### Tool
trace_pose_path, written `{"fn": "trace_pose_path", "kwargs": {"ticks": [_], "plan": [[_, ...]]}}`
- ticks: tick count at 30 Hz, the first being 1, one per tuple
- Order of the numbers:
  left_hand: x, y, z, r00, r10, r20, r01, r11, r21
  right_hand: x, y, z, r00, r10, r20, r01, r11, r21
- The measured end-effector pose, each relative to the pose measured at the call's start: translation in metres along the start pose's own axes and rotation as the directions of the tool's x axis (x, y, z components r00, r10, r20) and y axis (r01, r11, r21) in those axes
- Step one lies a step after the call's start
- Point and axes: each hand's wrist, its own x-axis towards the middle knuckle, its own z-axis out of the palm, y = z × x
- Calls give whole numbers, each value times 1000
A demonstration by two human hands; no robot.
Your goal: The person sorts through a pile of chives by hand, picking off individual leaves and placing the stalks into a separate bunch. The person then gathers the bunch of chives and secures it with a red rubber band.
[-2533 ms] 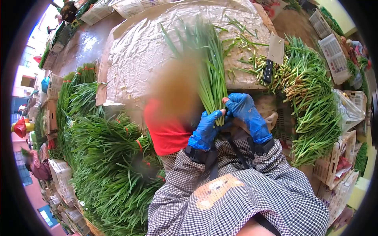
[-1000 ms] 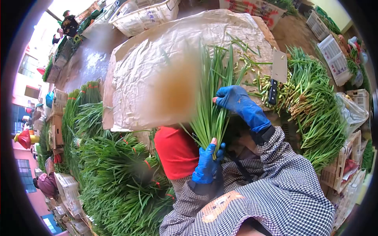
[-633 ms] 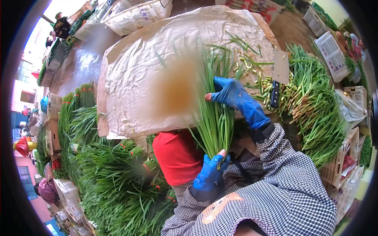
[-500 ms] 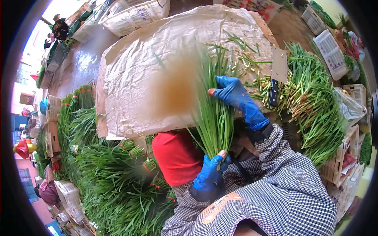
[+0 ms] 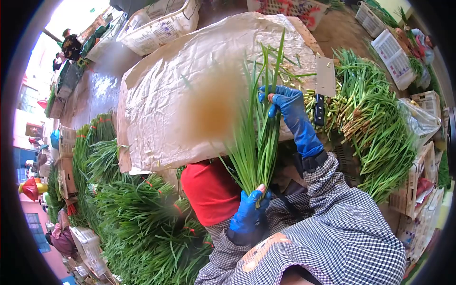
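Note:
A bunch of garlic chives (image 5: 259, 152), long and flat-leaved, stands nearly upright in front of my body. My left hand (image 5: 247, 211), in a blue glove with the thumb tip bare, is closed round its lower end. Higher up, my gloved right hand (image 5: 284, 105) pinches a few leaves at the bunch's right side, thumb against fingers. A cleaver (image 5: 326, 78) with a black handle lies just right of that hand, on cut stem pieces (image 5: 332, 111). A blurred brown spot hides part of the board left of the bunch.
A board covered with a wrinkled pale sheet (image 5: 156, 104) lies ahead. Loose chives (image 5: 370, 123) are heaped at the right. Red-banded bundles (image 5: 147, 218) fill the left, beside a red cloth (image 5: 209, 194). White crates (image 5: 159, 26) stand beyond; other people are far left.
My right hand has gone from lying against the bunch to pinching some leaves, one standing up above it. My left hand keeps its hold; the view has shifted slightly.

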Motion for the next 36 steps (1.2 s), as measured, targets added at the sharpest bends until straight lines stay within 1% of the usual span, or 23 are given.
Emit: {"fn": "trace_pose_path", "kwargs": {"ticks": [1, 2, 3, 7, 9, 10, 12, 13, 17, 19, 20, 22, 23, 25, 26, 28, 29, 31, 32, 34, 36], "plan": [[-1, 0, 2, 999, 4, -33, -4, 1000, 0, -1, -3, -1, 1000, -22, 0, 22, 1000, -14], [-1, 0, 1, 999, 4, -33, -4, 1000, 1, -2, -5, -3, 999, -43, 2, 43, 999, -27], [-1, -1, 0, 999, 3, -32, -2, 1000, 13, 1, 2, -5, 999, -39, 17, 38, 997, 62], [-3, 1, 2, 998, -9, -59, 9, 1000, 13, -4, -8, -6, 998, -50, 42, 44, 991, 129], [-3, 0, 3, 997, -2, -75, 2, 1000, 8, -1, -5, -9, 999, -43, 15, 42, 999, 29], [-3, -1, 3, 996, 5, -92, -5, 1000, 1, 2, -2, -12, 999, -42, 15, 41, 999, 30], [-3, -1, 2, 995, -3, -95, 4, 1000, 8, 5, 1, -16, 999, -30, 23, 31, 999, -37], [-3, -1, 2, 995, -9, -97, 10, 1000, 16, 4, 0, -16, 1000, -18, -9, 16, 989, -147], [-3, 0, 3, 995, -12, -97, 13, 1000, 10, 7, 2, -22, 998, 35, -60, -47, 976, -212], [-2, 0, 8, 987, 14, -162, -12, 1000, 15, 3, -3, -24, 1000, -3, -5, 2, 993, -119], [-2, -1, 8, 987, 12, -161, -10, 1000, 16, 4, 1, -26, 1000, -2, -8, 1, 993, -119], [-2, -1, 7, 987, 11, -162, -7, 1000, 26, 6, 7, -27, 999, -5, 51, 6, 1000, -24], [-1, -1, 5, 987, 11, -163, -6, 1000, 26, 5, 9, -28, 999, -4, 51, 5, 1000, -23], [-1, -1, 2, 995, -12, -100, 15, 1000, 24, -3, 0, -24, 999, -21, 39, 21, 1000, -4], [-1, -1, 2, 995, -13, -100, 15, 1000, 24, -5, -3, -25, 999, -21, 39, 21, 1000, -4], [-1, 0, 4, 993, -8, -114, 13, 999, 39, -8, -9, -27, 990, -19, 137, 14, 999, 36], [-1, 0, 5, 993, -9, -114, 14, 999, 39, -10, -11, -25, 990, -19, 136, 14, 999, 36], [-1, 1, 6, 996, 4, -94, 1, 999, 50, -14, -13, -20, 980, -81, 182, 41, 977, 211], [-1, 0, 6, 996, 4, -94, 1, 999, 51, -13, -10, -19, 980, -80, 182, 41, 977, 211], [-2, 0, 7, 992, -2, -123, 9, 998, 58, -10, -3, -18, 962, -175, 210, 108, 950, 294], [-2, 1, 9, 991, 9, -130, -1, 998, 58, -11, -3, -17, 961, -172, 215, 101, 947, 304]]}}
